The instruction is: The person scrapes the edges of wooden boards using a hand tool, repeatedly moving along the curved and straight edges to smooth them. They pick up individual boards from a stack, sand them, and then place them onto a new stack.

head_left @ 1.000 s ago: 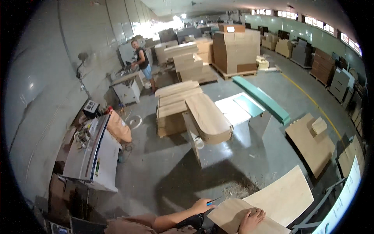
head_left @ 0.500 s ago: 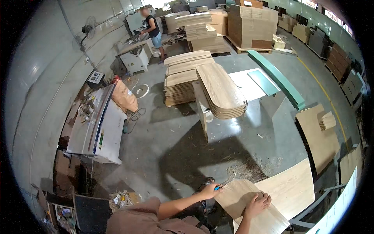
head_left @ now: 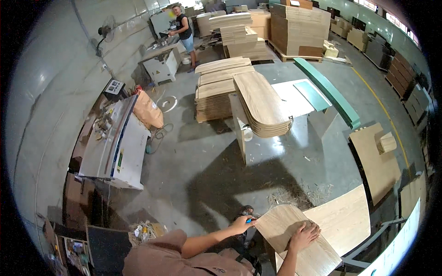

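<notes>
My left hand [head_left: 241,224] is closed around a small blue-handled tool [head_left: 249,221] at the left edge of a wood-grain board. The tool's thin working end is hard to make out now. The board [head_left: 283,222] has a rounded far end and lies at a slant in front of me. My right hand [head_left: 304,236] rests flat on top of it, fingers stretched out over the surface. Under this board and to its right lies another pale wood-grain board [head_left: 346,221].
Ahead stands a work table carrying stacked rounded boards [head_left: 264,103], beside a lower stack of boards [head_left: 214,99]. A white machine [head_left: 131,163] is at the left. Wood shavings [head_left: 294,198] litter the floor. A person [head_left: 184,34] stands at a far machine.
My left hand has shifted slightly left and toward me along the board's edge with the tool. My right hand stays on the board. The far person has turned the head this way.
</notes>
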Action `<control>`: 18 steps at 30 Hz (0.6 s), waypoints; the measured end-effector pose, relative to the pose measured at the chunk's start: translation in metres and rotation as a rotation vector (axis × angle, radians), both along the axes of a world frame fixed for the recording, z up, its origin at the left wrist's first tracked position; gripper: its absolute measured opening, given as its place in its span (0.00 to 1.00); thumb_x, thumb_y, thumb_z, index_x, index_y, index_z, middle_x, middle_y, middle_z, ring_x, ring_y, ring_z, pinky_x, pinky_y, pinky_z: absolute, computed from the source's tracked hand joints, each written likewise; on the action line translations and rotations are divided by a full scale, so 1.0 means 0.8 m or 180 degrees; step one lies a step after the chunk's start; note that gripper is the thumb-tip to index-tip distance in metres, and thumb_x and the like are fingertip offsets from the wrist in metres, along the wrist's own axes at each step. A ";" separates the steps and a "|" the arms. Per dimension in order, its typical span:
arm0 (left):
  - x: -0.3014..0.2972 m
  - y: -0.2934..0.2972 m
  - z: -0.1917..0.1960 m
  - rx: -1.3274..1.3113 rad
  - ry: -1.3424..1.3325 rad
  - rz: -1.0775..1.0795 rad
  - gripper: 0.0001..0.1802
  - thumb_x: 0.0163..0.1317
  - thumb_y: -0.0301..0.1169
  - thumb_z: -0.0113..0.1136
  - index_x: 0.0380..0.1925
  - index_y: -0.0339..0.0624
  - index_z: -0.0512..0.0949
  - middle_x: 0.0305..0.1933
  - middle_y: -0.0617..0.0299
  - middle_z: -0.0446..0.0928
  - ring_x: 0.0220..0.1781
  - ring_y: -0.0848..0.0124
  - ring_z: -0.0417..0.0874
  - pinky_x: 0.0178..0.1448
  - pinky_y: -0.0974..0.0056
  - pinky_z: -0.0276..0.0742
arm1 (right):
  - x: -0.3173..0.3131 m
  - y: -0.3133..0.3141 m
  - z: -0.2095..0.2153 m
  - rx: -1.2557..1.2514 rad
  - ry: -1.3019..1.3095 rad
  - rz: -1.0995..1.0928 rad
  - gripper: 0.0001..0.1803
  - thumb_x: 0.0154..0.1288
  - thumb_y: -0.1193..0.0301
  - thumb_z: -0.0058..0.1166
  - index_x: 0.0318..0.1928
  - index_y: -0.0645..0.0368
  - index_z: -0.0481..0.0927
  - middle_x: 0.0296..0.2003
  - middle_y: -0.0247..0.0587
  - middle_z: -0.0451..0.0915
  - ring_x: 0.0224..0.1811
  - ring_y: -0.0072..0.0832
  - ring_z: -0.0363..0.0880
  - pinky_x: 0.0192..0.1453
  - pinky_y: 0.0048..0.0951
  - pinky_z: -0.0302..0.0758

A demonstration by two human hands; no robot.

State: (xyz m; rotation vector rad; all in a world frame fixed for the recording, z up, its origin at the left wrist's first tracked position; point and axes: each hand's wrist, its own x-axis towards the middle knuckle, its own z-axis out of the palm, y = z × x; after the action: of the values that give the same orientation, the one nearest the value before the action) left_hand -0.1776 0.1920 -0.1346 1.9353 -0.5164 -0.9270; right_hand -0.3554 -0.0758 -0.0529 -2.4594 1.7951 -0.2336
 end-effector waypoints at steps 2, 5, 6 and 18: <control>-0.003 -0.012 0.016 -0.0150 0.0330 -0.0052 0.25 0.85 0.53 0.64 0.55 0.41 0.89 0.44 0.61 0.93 0.48 0.70 0.92 0.57 0.56 0.84 | -0.008 -0.004 -0.001 0.0051 0.0022 0.0021 0.36 0.90 0.47 0.50 0.81 0.62 0.73 0.84 0.59 0.68 0.90 0.53 0.60 0.95 0.52 0.56; 0.016 -0.027 0.037 0.0156 0.0621 -0.0376 0.22 0.86 0.50 0.62 0.44 0.42 0.86 0.39 0.63 0.88 0.43 0.70 0.86 0.55 0.56 0.81 | -0.025 -0.032 -0.054 -0.0588 0.0394 -0.0032 0.33 0.90 0.48 0.51 0.79 0.60 0.76 0.81 0.52 0.73 0.89 0.52 0.62 0.93 0.51 0.59; 0.009 -0.010 0.026 -0.0454 0.0355 -0.0057 0.22 0.86 0.50 0.63 0.41 0.42 0.84 0.36 0.63 0.85 0.40 0.69 0.83 0.53 0.56 0.80 | -0.014 -0.025 -0.052 -0.0352 0.0633 0.0042 0.33 0.92 0.49 0.48 0.79 0.61 0.76 0.82 0.53 0.72 0.89 0.51 0.63 0.92 0.49 0.61; 0.000 -0.012 0.019 -0.0534 0.1071 0.0153 0.24 0.82 0.52 0.69 0.58 0.42 0.86 0.39 0.64 0.89 0.38 0.74 0.85 0.44 0.61 0.80 | -0.053 -0.058 -0.107 -0.0568 0.0413 0.0094 0.31 0.93 0.47 0.44 0.77 0.58 0.76 0.78 0.52 0.74 0.83 0.52 0.69 0.86 0.53 0.67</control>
State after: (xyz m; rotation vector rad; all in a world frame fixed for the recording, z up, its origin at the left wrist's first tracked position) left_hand -0.1779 0.1825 -0.1195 1.5932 -0.3369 -1.1142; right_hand -0.3978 -0.1223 -0.1388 -2.6789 1.8615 -0.2478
